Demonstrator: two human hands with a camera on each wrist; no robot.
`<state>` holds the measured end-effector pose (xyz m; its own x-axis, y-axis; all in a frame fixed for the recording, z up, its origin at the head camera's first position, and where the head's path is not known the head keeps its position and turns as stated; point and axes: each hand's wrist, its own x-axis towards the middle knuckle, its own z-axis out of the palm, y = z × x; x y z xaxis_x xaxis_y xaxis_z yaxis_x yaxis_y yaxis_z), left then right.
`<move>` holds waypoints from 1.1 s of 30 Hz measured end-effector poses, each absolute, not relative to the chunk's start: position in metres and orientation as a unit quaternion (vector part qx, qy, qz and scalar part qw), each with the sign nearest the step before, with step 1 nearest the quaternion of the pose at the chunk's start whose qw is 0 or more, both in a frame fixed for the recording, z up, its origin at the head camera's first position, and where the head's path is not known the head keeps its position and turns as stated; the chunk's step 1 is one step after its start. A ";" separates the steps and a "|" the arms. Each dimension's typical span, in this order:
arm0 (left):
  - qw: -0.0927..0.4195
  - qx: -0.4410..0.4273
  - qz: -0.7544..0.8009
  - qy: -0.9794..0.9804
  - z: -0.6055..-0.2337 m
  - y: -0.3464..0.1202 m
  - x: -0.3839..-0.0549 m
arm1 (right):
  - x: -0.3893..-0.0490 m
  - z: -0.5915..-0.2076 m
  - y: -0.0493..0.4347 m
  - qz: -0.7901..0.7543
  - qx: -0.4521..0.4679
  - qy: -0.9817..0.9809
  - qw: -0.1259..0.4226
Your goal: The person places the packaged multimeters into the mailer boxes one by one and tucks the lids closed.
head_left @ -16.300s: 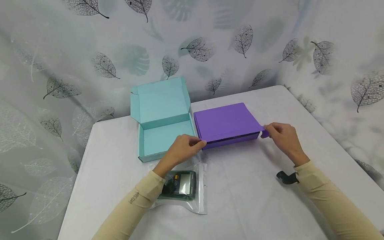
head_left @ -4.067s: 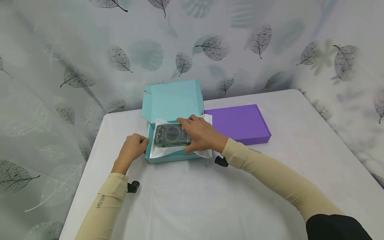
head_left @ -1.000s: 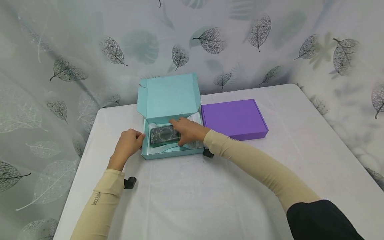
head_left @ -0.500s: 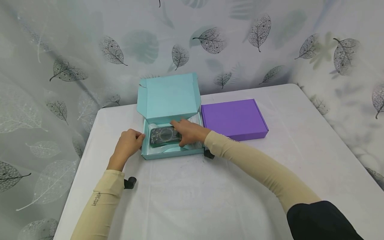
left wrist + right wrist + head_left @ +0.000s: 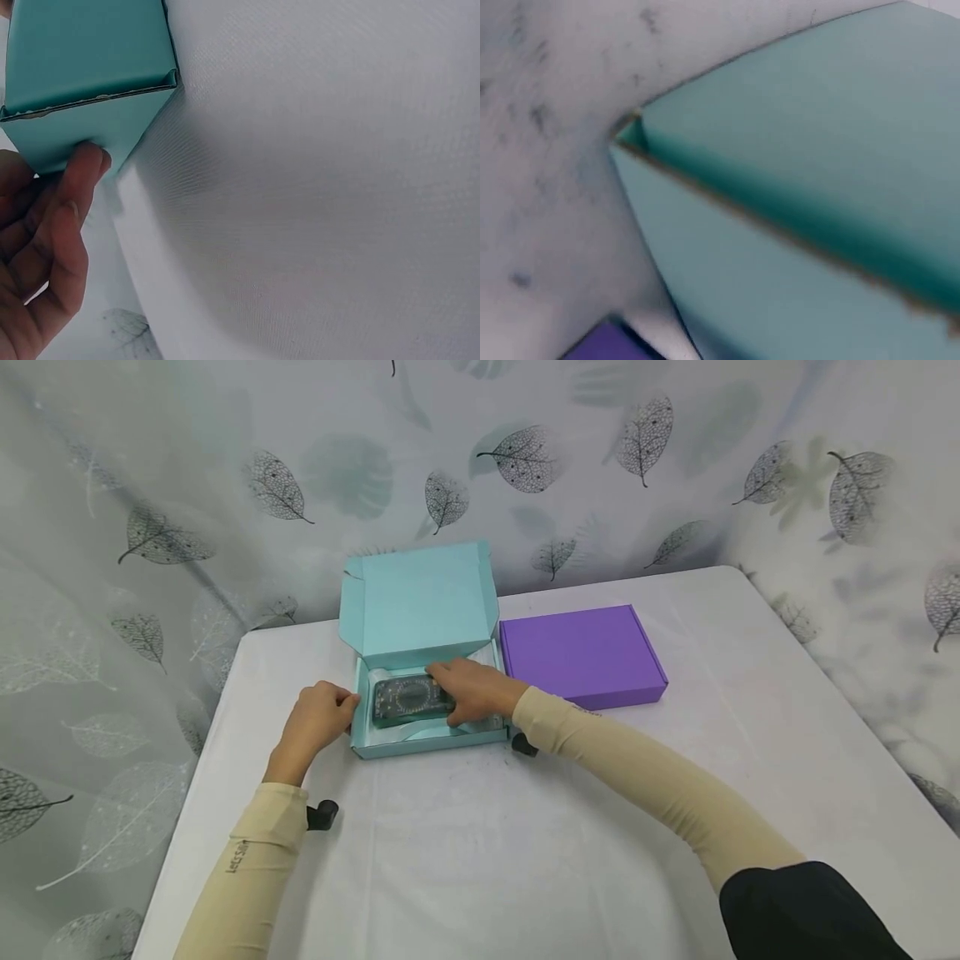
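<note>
A digital multimeter (image 5: 405, 700) in a clear plastic bag (image 5: 382, 737) lies inside the teal cardboard box (image 5: 431, 746). The box's lid (image 5: 423, 602) stands raised at the back. My right hand (image 5: 472, 687) grips the multimeter's right end, thumb at the near side and fingers at the far side, covering its screen. At the box's left wall, my left hand (image 5: 318, 714) holds the edge. In the left wrist view, fingertips of this hand (image 5: 49, 255) press the outer face of the teal box (image 5: 82, 56). The right wrist view has the box's corner (image 5: 705, 232) but no fingers.
A closed purple box (image 5: 581, 652) lies right beside the teal one. Both rest on a table with a white cloth (image 5: 487, 860). A leaf-patterned curtain (image 5: 525, 460) hangs behind and to the sides.
Earlier, both hands held the purple box's flap, and the bagged multimeter lay on the table. It has since come into the teal box and sunk lower. Over the last second, little has moved.
</note>
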<state>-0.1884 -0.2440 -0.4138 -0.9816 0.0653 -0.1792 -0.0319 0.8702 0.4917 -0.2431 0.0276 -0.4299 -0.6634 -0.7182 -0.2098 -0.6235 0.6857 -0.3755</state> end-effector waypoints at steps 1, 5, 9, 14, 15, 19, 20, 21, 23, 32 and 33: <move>0.097 0.009 0.256 0.962 -0.413 -0.245 -0.189 | -0.243 -0.429 0.029 -0.142 -0.371 0.901 0.172; 0.097 0.013 0.257 0.961 -0.412 -0.247 -0.190 | -0.243 -0.422 0.035 -0.172 -0.365 0.902 0.155; 0.090 0.013 0.250 0.964 -0.410 -0.247 -0.192 | -0.246 -0.413 0.044 -0.213 -0.360 0.899 0.131; 0.063 0.008 0.246 0.967 -0.407 -0.245 -0.198 | -0.254 -0.405 0.058 -0.252 -0.347 0.899 0.090; 0.060 0.007 0.248 0.967 -0.406 -0.244 -0.199 | -0.256 -0.403 0.061 -0.257 -0.343 0.900 0.080; 0.059 0.001 0.268 0.961 -0.403 -0.242 -0.206 | -0.264 -0.391 0.072 -0.287 -0.321 0.901 0.046; 0.062 -0.001 0.274 0.960 -0.402 -0.242 -0.208 | -0.266 -0.389 0.074 -0.289 -0.316 0.903 0.038; 0.064 -0.002 0.281 0.958 -0.401 -0.242 -0.209 | -0.268 -0.386 0.076 -0.290 -0.309 0.905 0.031; 0.070 -0.001 0.295 0.953 -0.401 -0.242 -0.213 | -0.272 -0.381 0.081 -0.293 -0.294 0.910 0.021; 0.066 -0.031 0.394 0.916 -0.405 -0.240 -0.228 | -0.290 -0.382 0.093 -0.304 -0.232 0.924 0.013; 0.062 -0.036 0.403 0.913 -0.405 -0.240 -0.229 | -0.291 -0.383 0.093 -0.313 -0.230 0.922 0.014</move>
